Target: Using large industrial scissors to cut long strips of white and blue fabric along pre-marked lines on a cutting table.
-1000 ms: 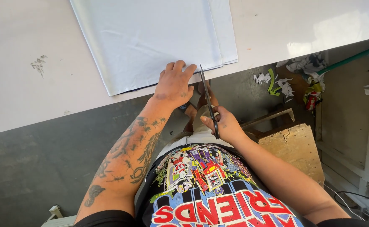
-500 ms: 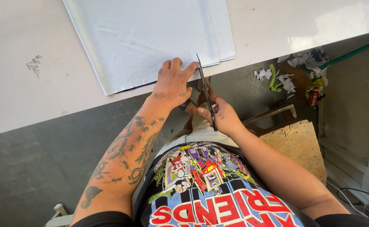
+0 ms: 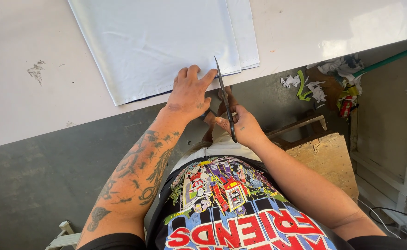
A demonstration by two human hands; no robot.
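A smooth, pale blue-white sheet of fabric (image 3: pixel 161 44), folded in flat layers with straight edges, lies on a white table (image 3: pixel 22 106), its near edge close to the table's front. Dark, long-bladed scissors (image 3: pixel 225 97) stand at that near edge, blade tip pointing away over the fabric. The left hand (image 3: pixel 189 92), below a tattooed forearm, lies palm down with fingers spread, pressing the fabric's near edge just beside the blades. The right hand (image 3: pixel 240 126), nearer the body than the fabric, is closed around the scissors' handles.
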